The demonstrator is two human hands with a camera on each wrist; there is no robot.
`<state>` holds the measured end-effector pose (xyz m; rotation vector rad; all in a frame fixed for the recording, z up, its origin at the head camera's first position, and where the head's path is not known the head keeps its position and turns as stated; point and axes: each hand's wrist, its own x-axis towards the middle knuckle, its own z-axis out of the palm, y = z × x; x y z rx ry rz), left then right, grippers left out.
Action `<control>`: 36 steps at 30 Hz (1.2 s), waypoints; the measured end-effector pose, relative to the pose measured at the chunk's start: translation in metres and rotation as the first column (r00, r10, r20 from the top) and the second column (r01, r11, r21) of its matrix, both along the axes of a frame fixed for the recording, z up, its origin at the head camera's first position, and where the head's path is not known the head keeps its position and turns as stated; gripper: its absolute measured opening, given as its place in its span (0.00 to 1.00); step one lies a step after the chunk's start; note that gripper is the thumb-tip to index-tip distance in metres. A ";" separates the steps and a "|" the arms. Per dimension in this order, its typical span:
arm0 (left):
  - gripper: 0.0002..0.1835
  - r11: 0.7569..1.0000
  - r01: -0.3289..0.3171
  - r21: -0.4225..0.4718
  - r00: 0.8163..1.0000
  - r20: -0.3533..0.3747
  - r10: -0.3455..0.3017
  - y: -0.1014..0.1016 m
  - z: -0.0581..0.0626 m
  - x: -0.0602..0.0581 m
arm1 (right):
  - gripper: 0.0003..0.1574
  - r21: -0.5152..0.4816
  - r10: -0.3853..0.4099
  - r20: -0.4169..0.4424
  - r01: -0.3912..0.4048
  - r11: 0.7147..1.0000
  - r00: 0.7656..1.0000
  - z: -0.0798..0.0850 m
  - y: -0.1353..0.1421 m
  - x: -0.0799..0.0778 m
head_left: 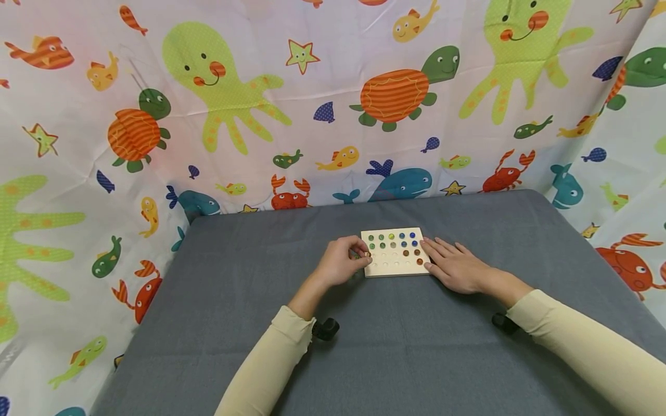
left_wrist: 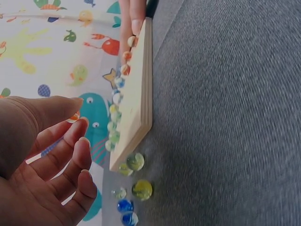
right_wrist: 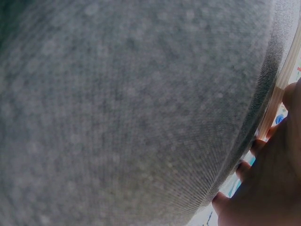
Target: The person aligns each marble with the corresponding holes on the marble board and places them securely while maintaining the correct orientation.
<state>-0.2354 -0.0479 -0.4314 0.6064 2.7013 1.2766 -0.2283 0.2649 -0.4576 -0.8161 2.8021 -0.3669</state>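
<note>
In the head view, a pale wooden board [head_left: 382,273] with rows of round hollows lies on the table. Green, yellow and blue marbles fill its two far rows, while a few orange-brown marbles [head_left: 417,252] sit at the right of the near rows. At the board's left edge my left hand [head_left: 337,263] pinches an orange marble [left_wrist: 73,117] between thumb and forefinger, above the board's surface. My right hand [head_left: 460,269] lies with extended fingers against the board's right edge. The right wrist view shows mostly cloth, with the fingers [right_wrist: 243,170] along the board's side.
Loose marbles, including a yellow one [left_wrist: 142,189] and a blue one [left_wrist: 125,205], lie beside the board's left end, mostly hidden by my left hand in the head view. Grey cloth [head_left: 395,346] covers the table. A sea-animal curtain [head_left: 322,58] hangs behind it.
</note>
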 end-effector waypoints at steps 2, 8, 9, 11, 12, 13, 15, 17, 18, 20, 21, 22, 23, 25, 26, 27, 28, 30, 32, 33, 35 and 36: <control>0.06 1.000 0.006 0.001 1.000 0.002 -0.006 0.003 0.000 0.000 | 0.40 0.000 -0.001 0.002 0.001 1.000 1.000 0.000 0.000 0.000; 0.06 1.000 0.015 -0.019 1.000 0.017 -0.015 0.016 -0.002 0.001 | 0.39 -0.031 0.002 0.000 -0.002 1.000 1.000 -0.005 0.002 -0.001; 0.06 1.000 0.017 -0.020 1.000 0.017 -0.017 0.017 -0.002 0.001 | 0.39 -0.034 0.003 -0.001 -0.003 0.999 1.000 -0.006 0.002 -0.002; 0.07 1.000 0.020 -0.024 1.000 0.016 -0.019 0.020 -0.002 0.001 | 0.40 -0.035 0.005 -0.005 -0.005 0.999 1.000 -0.006 0.002 -0.002; 0.07 0.999 0.023 -0.024 1.000 0.016 -0.023 0.022 -0.003 0.001 | 0.40 -0.032 0.003 -0.002 -0.003 0.999 1.000 -0.007 0.002 -0.002; 0.07 0.999 0.026 -0.021 1.000 0.016 -0.026 0.023 -0.003 0.001 | 0.40 -0.016 -0.001 0.000 0.001 1.000 1.000 -0.004 0.001 -0.001; 0.07 0.999 0.029 -0.021 0.999 0.017 -0.029 0.025 -0.003 0.001 | 0.40 -0.008 -0.001 -0.002 0.001 1.000 1.000 -0.005 0.001 -0.001; 0.07 0.999 0.033 -0.021 0.999 0.016 -0.033 0.027 -0.004 0.000 | 0.40 -0.005 -0.004 -0.005 0.004 1.000 1.000 -0.005 0.001 -0.001; 0.07 0.999 0.036 -0.022 0.999 0.016 -0.036 0.028 -0.005 0.000 | 0.40 -0.005 -0.005 -0.005 0.005 1.000 1.000 -0.005 0.001 -0.001; 0.07 0.999 0.041 -0.022 0.999 0.017 -0.040 0.031 -0.006 0.000 | 0.40 -0.013 -0.003 -0.009 0.003 1.000 1.000 -0.006 0.001 -0.001; 0.07 0.999 0.042 -0.024 0.999 0.016 -0.042 0.032 -0.007 0.000 | 0.40 -0.021 -0.002 -0.013 0.002 1.000 1.000 -0.006 0.001 -0.001; 0.07 0.999 0.045 -0.019 0.999 0.017 -0.045 0.033 -0.007 0.000 | 0.40 -0.026 0.000 -0.017 0.000 1.000 1.000 -0.007 0.002 -0.001; 0.06 0.999 0.047 -0.016 0.999 0.019 -0.047 0.034 -0.007 0.000 | 0.40 -0.031 0.003 -0.016 -0.003 1.000 1.000 -0.009 0.003 -0.002; 0.06 0.999 0.051 -0.011 0.998 0.025 -0.051 0.037 -0.008 0.000 | 0.41 -0.037 0.005 -0.019 -0.005 0.999 1.000 -0.013 0.004 -0.004; 0.06 0.999 0.053 -0.010 0.998 0.025 -0.052 0.038 -0.008 0.000 | 0.41 -0.043 0.008 -0.023 -0.009 0.999 1.000 -0.013 0.005 -0.004; 0.06 0.998 0.055 -0.006 0.998 0.027 -0.055 0.039 -0.008 0.000 | 0.42 -0.043 0.008 -0.024 -0.009 0.999 1.000 -0.015 0.006 -0.005; 0.05 0.998 0.057 -0.001 0.998 0.031 -0.057 0.040 -0.008 0.000 | 0.42 -0.048 0.010 -0.025 -0.012 0.999 1.000 -0.015 0.006 -0.005; 0.05 0.998 0.058 0.000 0.998 0.034 -0.058 0.042 -0.009 0.001 | 0.42 -0.054 0.011 -0.027 -0.012 0.998 1.000 -0.017 0.007 -0.006; 0.05 0.998 0.059 0.006 0.998 0.036 -0.059 0.043 -0.010 0.001 | 0.43 -0.059 0.013 -0.029 -0.015 0.998 0.999 -0.018 0.008 -0.007; 0.05 0.998 0.059 0.007 0.998 0.036 -0.059 0.044 -0.010 0.001 | 0.43 -0.054 0.012 -0.027 -0.013 0.998 1.000 -0.019 0.008 -0.007; 0.05 0.998 0.058 0.004 0.998 0.030 -0.058 0.045 -0.011 0.000 | 0.43 -0.045 0.010 -0.025 -0.011 0.999 1.000 -0.020 0.009 -0.008; 0.05 0.998 0.061 0.001 0.998 0.019 -0.061 0.046 -0.012 0.000 | 0.43 -0.038 0.010 -0.021 -0.010 0.999 1.000 -0.021 0.009 -0.009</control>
